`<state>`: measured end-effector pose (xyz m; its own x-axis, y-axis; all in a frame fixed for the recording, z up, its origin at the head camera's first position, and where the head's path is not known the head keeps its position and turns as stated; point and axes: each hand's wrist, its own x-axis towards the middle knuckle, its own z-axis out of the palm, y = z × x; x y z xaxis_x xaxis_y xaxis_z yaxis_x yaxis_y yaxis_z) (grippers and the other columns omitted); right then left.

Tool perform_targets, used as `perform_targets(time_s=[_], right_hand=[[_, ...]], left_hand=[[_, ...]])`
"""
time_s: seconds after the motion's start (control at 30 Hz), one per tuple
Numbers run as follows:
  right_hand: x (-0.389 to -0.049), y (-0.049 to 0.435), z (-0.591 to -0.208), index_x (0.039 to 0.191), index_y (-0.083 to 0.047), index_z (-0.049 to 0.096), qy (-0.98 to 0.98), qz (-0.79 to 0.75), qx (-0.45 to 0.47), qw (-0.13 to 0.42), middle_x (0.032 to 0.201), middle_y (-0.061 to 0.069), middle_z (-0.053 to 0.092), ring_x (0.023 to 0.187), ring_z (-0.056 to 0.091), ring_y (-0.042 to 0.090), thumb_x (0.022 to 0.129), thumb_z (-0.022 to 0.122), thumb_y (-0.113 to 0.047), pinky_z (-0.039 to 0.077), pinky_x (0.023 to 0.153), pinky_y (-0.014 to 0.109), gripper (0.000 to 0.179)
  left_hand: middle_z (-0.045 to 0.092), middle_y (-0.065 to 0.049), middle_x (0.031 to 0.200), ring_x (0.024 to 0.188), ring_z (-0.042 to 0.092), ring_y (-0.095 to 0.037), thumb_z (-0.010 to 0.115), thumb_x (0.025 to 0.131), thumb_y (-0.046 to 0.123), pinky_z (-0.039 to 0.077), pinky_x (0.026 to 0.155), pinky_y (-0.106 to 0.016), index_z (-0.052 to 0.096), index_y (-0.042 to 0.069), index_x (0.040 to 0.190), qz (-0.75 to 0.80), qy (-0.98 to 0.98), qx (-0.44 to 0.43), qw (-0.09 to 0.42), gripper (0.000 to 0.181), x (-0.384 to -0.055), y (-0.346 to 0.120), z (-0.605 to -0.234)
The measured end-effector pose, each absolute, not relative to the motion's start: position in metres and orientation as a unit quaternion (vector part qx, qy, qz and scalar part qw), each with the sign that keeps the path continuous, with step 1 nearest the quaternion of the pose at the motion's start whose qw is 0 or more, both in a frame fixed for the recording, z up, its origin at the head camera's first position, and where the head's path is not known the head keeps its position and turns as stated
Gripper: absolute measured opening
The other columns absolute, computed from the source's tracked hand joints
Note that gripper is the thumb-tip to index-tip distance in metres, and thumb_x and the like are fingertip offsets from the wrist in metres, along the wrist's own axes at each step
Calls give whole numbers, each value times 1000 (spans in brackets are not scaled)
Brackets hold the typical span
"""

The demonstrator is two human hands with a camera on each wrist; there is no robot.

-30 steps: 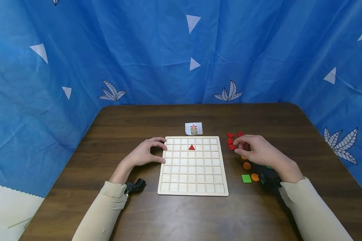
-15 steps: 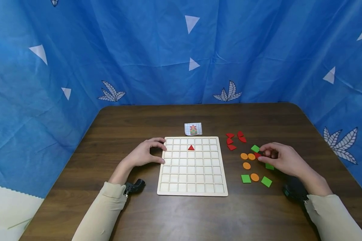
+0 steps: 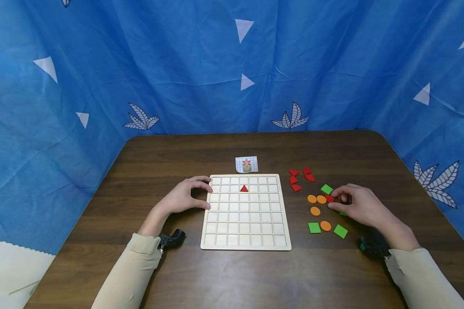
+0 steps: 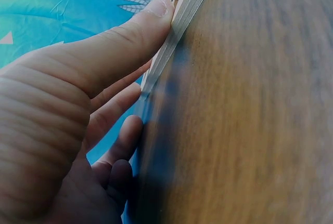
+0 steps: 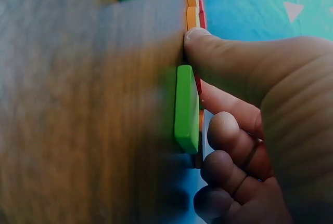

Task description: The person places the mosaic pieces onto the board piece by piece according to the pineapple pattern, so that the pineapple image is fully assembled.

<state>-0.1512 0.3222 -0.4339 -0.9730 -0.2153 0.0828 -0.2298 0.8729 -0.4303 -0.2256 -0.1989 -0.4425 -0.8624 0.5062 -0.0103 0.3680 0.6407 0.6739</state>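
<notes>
A pale wooden grid board (image 3: 239, 216) lies at the table's middle, with one red triangle (image 3: 244, 189) in a cell near its top. My left hand (image 3: 183, 196) rests against the board's left edge, thumb and fingers spread along it. In the left wrist view, the thumb touches the board's side (image 4: 174, 39). To the right, my right hand (image 3: 359, 207) has its thumb and index finger around a red piece (image 3: 329, 198), partly hidden by the fingers. A green square piece (image 5: 186, 112) stands close to the thumb in the right wrist view.
Several red pieces (image 3: 294, 180) lie right of the board, and orange discs (image 3: 315, 211) and green squares (image 3: 340, 231) lie nearer the right hand. Behind the board is a small printed pattern card (image 3: 246, 165). A blue curtain (image 3: 201, 64) hangs behind the table (image 3: 170, 154).
My right hand has moved right and nearer from the red pieces beside the board to the red piece among the green and orange ones, then stayed there. The left hand keeps its place.
</notes>
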Motion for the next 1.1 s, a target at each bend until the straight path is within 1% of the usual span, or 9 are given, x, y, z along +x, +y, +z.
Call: perform_targets(time_s=[0.27, 0.5, 0.63, 0.8, 0.87, 1.1], right_hand=[[-151, 315, -427, 103, -6, 70, -974, 203, 101, -18, 83, 2, 51, 73, 44, 17, 90, 81, -28, 34, 62, 29, 28], [-151, 311, -422, 106, -2, 67, -975, 180, 124, -42, 82, 2, 52, 72, 45, 16, 94, 76, -24, 37, 61, 28, 26], [-150, 308, -422, 106, 0, 64, -976, 152, 152, -37, 82, 2, 54, 71, 45, 14, 95, 75, -21, 40, 62, 28, 26], [-149, 306, -424, 105, 3, 62, -979, 124, 161, -25, 86, 6, 59, 74, 49, 17, 94, 75, -17, 47, 66, 34, 27], [-150, 306, -424, 105, 4, 62, -980, 118, 159, -25, 86, 7, 60, 74, 49, 19, 94, 75, -16, 48, 67, 36, 27], [-150, 306, -425, 105, 4, 60, -980, 111, 161, -24, 86, 7, 59, 75, 49, 19, 95, 74, -17, 46, 68, 36, 27]], left_hand=[[55, -2, 150, 145, 44, -29, 93, 76, 33, 38, 118, -51, 75, 25, 109, 346, 901, 240, 102, 39, -225, -199, -443], [55, -1, 150, 146, 44, -29, 93, 76, 33, 38, 118, -51, 75, 25, 110, 348, 900, 243, 104, 39, -225, -199, -442], [55, -1, 150, 145, 44, -29, 93, 76, 33, 38, 118, -51, 75, 25, 110, 349, 899, 243, 105, 39, -225, -199, -442], [55, -2, 150, 146, 44, -29, 93, 76, 32, 38, 118, -51, 75, 24, 110, 351, 898, 243, 106, 39, -225, -199, -441], [55, -2, 150, 146, 44, -29, 93, 76, 32, 38, 118, -51, 75, 24, 110, 350, 898, 243, 106, 39, -225, -199, -441], [55, -2, 150, 146, 44, -29, 93, 76, 32, 38, 119, -52, 75, 25, 110, 350, 899, 242, 105, 39, -225, -198, -441]])
